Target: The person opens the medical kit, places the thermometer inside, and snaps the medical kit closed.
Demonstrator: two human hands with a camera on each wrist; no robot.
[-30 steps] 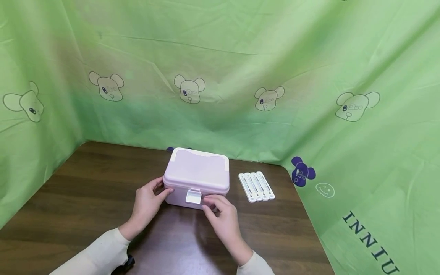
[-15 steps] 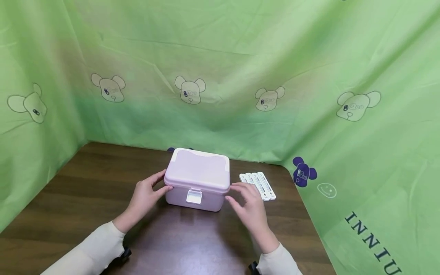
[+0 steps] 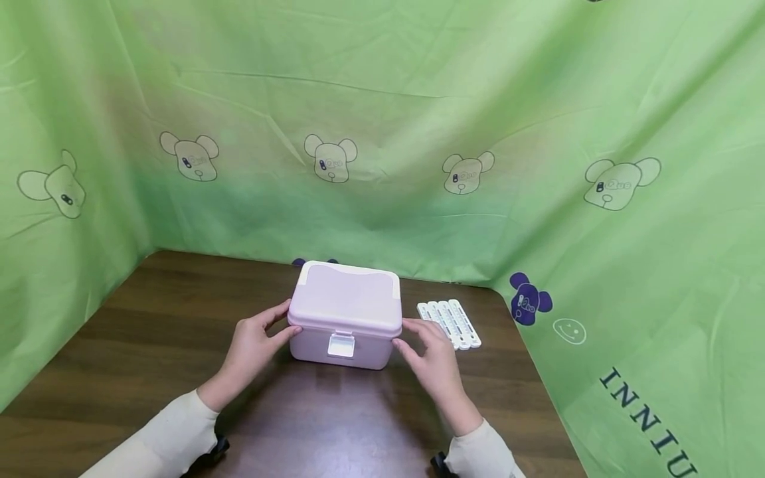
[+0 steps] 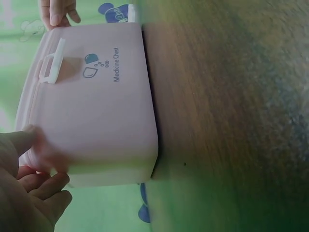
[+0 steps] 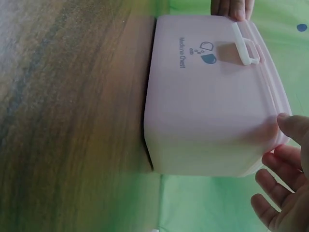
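The pink box stood near the back of the table, with its lid shut and its white latch facing the person. The left hand was laid against the box's left end, fingertips at the lid's rim, fingers fairly straight rather than curled round anything. The right hand was set at the right end in the same way, thumb at the rim and fingers loose. A white strip pack lay just beside the box, partly hidden behind the right hand. For the lid to be lifted cleanly, the latch would probably need to be released first; even pressure from both ends was judged best, so that the box was not slid or tipped toward the pack.
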